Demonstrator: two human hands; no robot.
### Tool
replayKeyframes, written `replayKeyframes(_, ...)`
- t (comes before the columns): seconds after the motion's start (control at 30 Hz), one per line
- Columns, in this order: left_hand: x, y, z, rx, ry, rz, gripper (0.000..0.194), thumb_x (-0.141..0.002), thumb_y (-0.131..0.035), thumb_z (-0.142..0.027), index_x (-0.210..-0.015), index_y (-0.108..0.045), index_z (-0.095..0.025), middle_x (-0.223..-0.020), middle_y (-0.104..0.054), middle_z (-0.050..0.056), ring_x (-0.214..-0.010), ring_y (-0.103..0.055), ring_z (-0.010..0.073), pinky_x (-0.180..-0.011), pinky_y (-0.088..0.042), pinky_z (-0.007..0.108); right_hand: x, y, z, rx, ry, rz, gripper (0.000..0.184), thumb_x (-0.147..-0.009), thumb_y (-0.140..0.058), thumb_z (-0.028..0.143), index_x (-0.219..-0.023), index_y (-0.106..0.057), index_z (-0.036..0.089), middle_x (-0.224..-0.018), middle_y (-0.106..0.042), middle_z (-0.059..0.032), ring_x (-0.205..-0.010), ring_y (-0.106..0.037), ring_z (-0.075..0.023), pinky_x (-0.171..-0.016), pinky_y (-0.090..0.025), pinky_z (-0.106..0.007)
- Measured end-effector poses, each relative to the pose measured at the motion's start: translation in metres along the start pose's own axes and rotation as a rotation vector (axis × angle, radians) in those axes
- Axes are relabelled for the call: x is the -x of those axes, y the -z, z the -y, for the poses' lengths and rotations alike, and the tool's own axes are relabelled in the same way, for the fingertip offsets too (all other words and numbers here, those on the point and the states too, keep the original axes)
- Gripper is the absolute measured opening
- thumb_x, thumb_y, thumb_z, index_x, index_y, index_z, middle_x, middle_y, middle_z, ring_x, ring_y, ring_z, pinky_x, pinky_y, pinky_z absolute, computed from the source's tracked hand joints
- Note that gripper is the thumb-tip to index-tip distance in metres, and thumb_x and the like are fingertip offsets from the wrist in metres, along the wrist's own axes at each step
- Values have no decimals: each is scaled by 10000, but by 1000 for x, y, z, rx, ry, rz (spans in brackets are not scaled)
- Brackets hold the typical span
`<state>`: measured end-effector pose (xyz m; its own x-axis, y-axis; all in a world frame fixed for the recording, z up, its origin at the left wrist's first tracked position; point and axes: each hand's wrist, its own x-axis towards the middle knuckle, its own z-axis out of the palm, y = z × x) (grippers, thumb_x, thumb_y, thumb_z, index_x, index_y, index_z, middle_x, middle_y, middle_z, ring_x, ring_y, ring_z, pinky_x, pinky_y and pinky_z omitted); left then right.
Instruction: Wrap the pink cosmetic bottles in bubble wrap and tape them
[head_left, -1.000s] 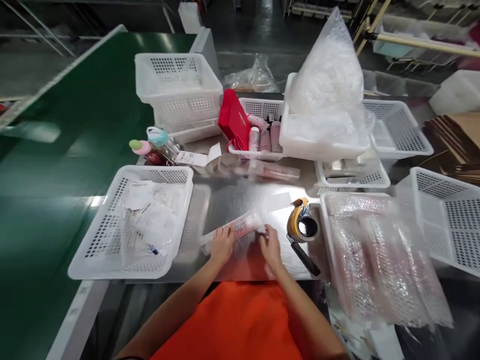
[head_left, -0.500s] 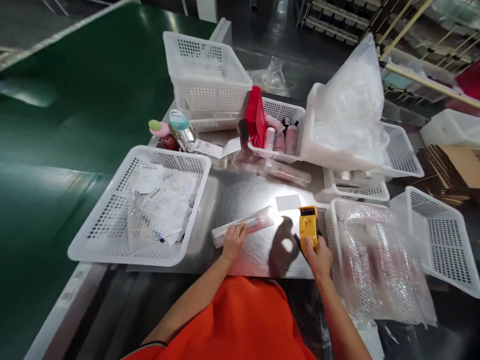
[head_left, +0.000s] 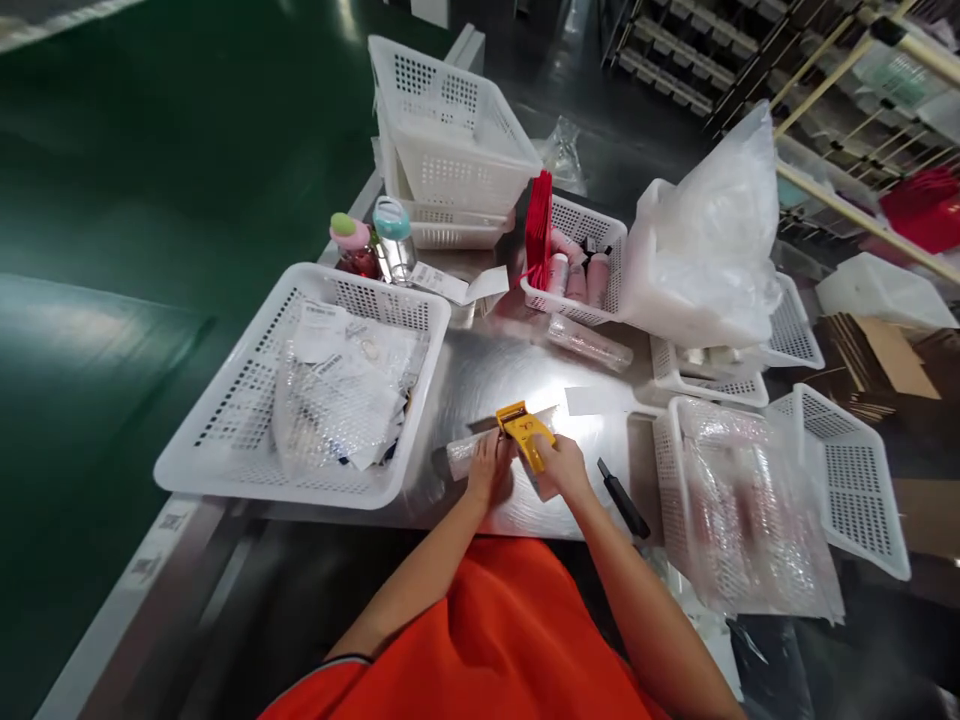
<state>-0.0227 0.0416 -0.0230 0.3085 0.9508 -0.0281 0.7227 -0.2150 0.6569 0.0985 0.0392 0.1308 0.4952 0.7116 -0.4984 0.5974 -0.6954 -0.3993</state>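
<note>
My left hand [head_left: 491, 468] presses on a long bottle rolled in bubble wrap [head_left: 463, 455] that lies on the steel table [head_left: 487, 375]. My right hand [head_left: 561, 466] grips a yellow tape dispenser [head_left: 525, 432] and holds it against the wrapped bottle, right beside the left hand. A black-handled tool [head_left: 622, 497] lies on the table just right of my right hand. The middle of the wrapped bottle is hidden under both hands.
A white basket of wrapped items and paper slips [head_left: 225, 420] sits at the left. A basket of bubble wrap sheets [head_left: 664, 440] sits at the right. Behind are a basket of pink bottles [head_left: 570, 215], a red bag [head_left: 538, 225], stacked baskets [head_left: 450, 150], a plastic bag [head_left: 712, 240] and another wrapped bottle [head_left: 589, 343].
My right hand picked up the tape dispenser at the right and carried it left onto the wrapped bottle. My left hand stayed on the bottle. The camera swung left.
</note>
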Motion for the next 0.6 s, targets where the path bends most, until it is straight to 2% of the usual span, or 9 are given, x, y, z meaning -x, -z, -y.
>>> replayKeyframes(0.1, -9, 20, -10, -62, 107, 85, 385, -947, -502, -180, -1314, -607, -128, -1289, -641, 218, -1205, -592, 343, -1057, -458, 503, 5, -1, -2, 23, 2, 1, 364, -950, -489, 398, -828, -716, 141, -808, -725, -109, -743, -642, -206, -602, -396, -263)
replayKeyframes(0.2, -22, 40, -16, -135, 144, 213, 336, -943, -477, -133, -1217, -670, -128, -1115, -708, 199, -1105, -657, 325, -969, -502, 459, 7, -7, 0, 3, -10, -6, 370, -948, -481, 417, -864, -719, 147, -827, -729, -109, -749, -651, -204, -607, -402, -260)
replayKeyframes(0.27, -30, 49, -18, -180, 152, 278, 305, -943, -490, -138, -1168, -696, -129, -1069, -725, 204, -1072, -683, 324, -926, -512, 437, 11, -10, -4, -30, -16, -17, 375, -931, -483, 437, -875, -719, 151, -824, -727, -104, -742, -647, -200, -610, -404, -259)
replayKeyframes(0.37, -38, 58, -21, -257, 174, 365, 415, -953, -536, -225, -1353, -612, -144, -1076, -739, 215, -1052, -706, 325, -894, -518, 418, 30, -12, -29, -152, -1, -19, 383, -882, -495, 476, -809, -694, 157, -744, -700, -87, -677, -615, -198, -583, -399, -269)
replayKeyframes(0.43, -42, 63, -24, -315, 191, 418, 606, -938, -590, -305, -1517, -454, -189, -1110, -742, 210, -1045, -714, 328, -884, -522, 410, 50, -12, -56, -240, 3, -13, 384, -848, -498, 503, -747, -658, 169, -671, -667, -69, -621, -583, -197, -547, -383, -277)
replayKeyframes(0.5, -49, 68, -27, -359, 174, 466, 818, -876, -692, -398, -1591, -324, -245, -1157, -736, 200, -1060, -712, 343, -883, -526, 410, 69, -16, -82, -289, -19, -7, 377, -836, -492, 510, -711, -631, 182, -626, -643, -53, -586, -564, -193, -525, -370, -276)
replayKeyframes(0.53, -53, 70, -29, -375, 147, 495, 902, -831, -746, -432, -1599, -301, -271, -1187, -728, 195, -1080, -706, 352, -891, -527, 412, 75, -19, -91, -301, -40, -3, 368, -838, -491, 499, -709, -629, 184, -623, -644, -50, -582, -564, -192, -522, -368, -273)
replayKeyframes(0.6, -63, 72, -31, -399, 86, 568, 958, -753, -825, -442, -1576, -352, -311, -1244, -711, 182, -1130, -688, 361, -912, -525, 410, 80, -27, -101, -301, -87, 11, 345, -853, -500, 461, -741, -652, 172, -659, -673, -58, -604, -584, -192, -533, -377, -265)
